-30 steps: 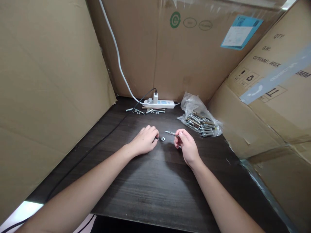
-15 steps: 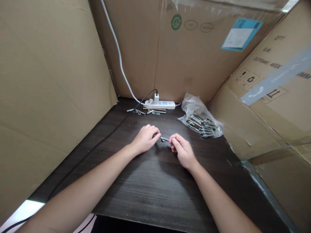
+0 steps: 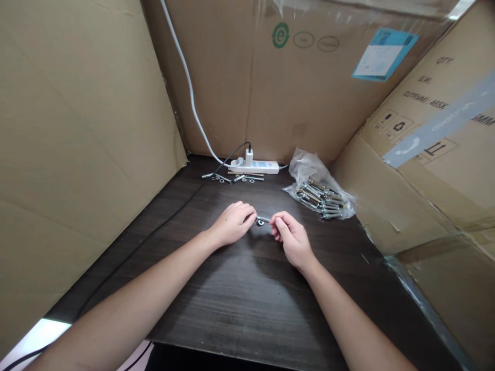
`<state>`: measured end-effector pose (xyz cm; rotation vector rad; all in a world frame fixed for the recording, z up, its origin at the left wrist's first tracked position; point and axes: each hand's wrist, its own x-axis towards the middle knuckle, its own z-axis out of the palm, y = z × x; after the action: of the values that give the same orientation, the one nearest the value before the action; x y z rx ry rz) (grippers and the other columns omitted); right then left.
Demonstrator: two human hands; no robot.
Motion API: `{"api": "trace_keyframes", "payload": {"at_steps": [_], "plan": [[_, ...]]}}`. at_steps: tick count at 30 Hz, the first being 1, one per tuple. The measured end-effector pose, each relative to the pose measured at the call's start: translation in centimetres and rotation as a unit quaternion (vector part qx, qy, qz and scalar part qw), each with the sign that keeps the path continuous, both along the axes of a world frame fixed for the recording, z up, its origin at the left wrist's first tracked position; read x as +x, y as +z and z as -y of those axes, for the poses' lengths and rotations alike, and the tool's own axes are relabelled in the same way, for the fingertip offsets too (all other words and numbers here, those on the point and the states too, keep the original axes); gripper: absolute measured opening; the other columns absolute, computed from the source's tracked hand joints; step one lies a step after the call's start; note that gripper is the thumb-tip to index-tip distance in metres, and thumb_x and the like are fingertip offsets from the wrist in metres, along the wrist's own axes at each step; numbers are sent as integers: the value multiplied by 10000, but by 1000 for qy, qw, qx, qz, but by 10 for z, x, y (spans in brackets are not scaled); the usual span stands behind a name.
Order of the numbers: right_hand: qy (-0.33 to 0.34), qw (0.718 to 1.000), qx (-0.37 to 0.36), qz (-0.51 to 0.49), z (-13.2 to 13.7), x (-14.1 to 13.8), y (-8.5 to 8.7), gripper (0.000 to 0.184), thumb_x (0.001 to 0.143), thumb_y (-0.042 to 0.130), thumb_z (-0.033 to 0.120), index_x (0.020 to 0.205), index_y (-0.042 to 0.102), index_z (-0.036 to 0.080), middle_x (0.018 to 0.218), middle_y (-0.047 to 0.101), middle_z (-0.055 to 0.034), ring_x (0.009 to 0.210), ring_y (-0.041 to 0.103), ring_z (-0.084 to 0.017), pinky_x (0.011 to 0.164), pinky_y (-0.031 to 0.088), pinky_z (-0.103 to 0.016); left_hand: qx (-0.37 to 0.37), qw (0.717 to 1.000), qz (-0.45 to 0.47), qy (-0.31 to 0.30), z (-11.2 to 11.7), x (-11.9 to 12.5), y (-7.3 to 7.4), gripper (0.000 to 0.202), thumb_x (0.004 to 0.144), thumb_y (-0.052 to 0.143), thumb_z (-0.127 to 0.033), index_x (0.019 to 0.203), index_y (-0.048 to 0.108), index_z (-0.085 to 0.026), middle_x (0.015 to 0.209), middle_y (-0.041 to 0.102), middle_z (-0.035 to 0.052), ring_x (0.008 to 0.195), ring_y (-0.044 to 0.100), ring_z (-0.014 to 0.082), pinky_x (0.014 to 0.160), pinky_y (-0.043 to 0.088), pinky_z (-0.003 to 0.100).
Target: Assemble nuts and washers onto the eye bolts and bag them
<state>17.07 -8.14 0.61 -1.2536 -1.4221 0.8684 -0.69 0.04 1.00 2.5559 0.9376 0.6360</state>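
Between my two hands a slim silver expansion bolt [image 3: 263, 219] is held level, just above the dark table. My left hand [image 3: 234, 222] pinches its left end, and the fingertips cover that end. On the other end, the thumb and curled fingers of my right hand [image 3: 288, 233] are closed. Right below the bolt's visible middle is a small ring-shaped metal piece, perhaps a nut [image 3: 260, 223]; whether it touches the bolt I cannot tell.
Loose bolt parts and washers [image 3: 247, 180] lie before a white power strip [image 3: 266, 167]. A clear plastic bag [image 3: 305, 164] of several expansion bolts [image 3: 320, 198] sits at the back right. A black cable [image 3: 170, 215] crosses the left side. Cardboard walls [image 3: 216, 77] enclose the table [image 3: 232, 299].
The hands and the bolt have barely shifted. The small ring-shaped piece under the bolt now shows more plainly, slightly apart from the shaft in view.
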Motion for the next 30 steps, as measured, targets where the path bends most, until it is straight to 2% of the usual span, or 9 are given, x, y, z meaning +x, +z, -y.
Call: {"api": "trace_keyframes", "payload": {"at_steps": [6, 10, 13, 17, 21, 23, 25, 28, 30], "plan": [[7, 1000, 2, 15, 1, -1, 0, 251, 927, 444, 392, 859, 589, 199, 656, 548, 14, 554, 485, -103, 536, 392, -214, -13, 1000, 17, 5, -1, -1, 0, 208, 895, 378, -164, 837, 577, -184, 824, 623, 22, 796, 520, 167, 740, 402, 296], [17, 1000, -3, -3, 2, -2, 1, 244, 924, 452, 392, 863, 587, 198, 671, 550, 11, 561, 481, -101, 539, 384, -219, -27, 998, 46, 11, -1, -1, 0, 174, 904, 398, -220, 844, 556, -181, 804, 601, 18, 772, 522, 160, 716, 399, 287], [19, 996, -26, -89, 1, -2, 3, 232, 912, 470, 405, 846, 557, 200, 655, 525, 20, 543, 458, -96, 512, 357, -218, -46, 995, 89, 14, 1, -2, 1, 165, 908, 423, -278, 830, 531, -179, 774, 566, 5, 727, 508, 144, 678, 395, 269], [33, 970, -70, -231, -3, -2, 7, 230, 875, 518, 422, 800, 494, 206, 564, 409, 61, 487, 395, -86, 470, 295, -208, -55, 992, 115, -13, 7, -2, 6, 178, 912, 431, -307, 818, 507, -176, 752, 528, -8, 699, 485, 127, 656, 382, 250], [51, 958, -100, -265, -5, -2, 7, 244, 858, 531, 431, 792, 457, 209, 537, 354, 80, 456, 360, -80, 457, 263, -205, -47, 992, 103, -53, 13, -2, 14, 168, 924, 412, -291, 841, 500, -175, 776, 533, -6, 706, 477, 120, 661, 372, 242], [51, 963, -110, -242, -6, -2, 4, 240, 868, 501, 440, 812, 447, 213, 537, 378, 79, 454, 372, -86, 455, 277, -207, -46, 992, 104, -58, 14, -1, 15, 160, 924, 415, -289, 847, 497, -175, 777, 533, -8, 695, 471, 115, 653, 368, 239], [31, 978, -107, -178, -6, -2, 0, 225, 885, 458, 441, 859, 455, 217, 562, 443, 65, 465, 407, -97, 460, 310, -216, -39, 991, 116, -52, 14, -1, 15, 156, 921, 423, -291, 842, 492, -176, 761, 520, -12, 679, 461, 112, 644, 364, 238], [-8, 998, -63, -4, -5, -1, -5, 211, 899, 433, 401, 964, 501, 212, 648, 535, 32, 538, 484, -118, 532, 385, -242, -19, 988, 156, -16, 11, -2, 12, 148, 914, 423, -285, 827, 477, -177, 737, 482, -15, 660, 441, 112, 638, 365, 241], [-21, 992, -29, 122, -5, -1, -7, 210, 888, 459, 353, 1022, 536, 210, 683, 553, 21, 589, 512, -130, 594, 409, -255, -8, 983, 182, 10, 9, -2, 11, 138, 914, 412, -270, 828, 468, -178, 745, 469, -12, 658, 437, 111, 642, 370, 243]]}}
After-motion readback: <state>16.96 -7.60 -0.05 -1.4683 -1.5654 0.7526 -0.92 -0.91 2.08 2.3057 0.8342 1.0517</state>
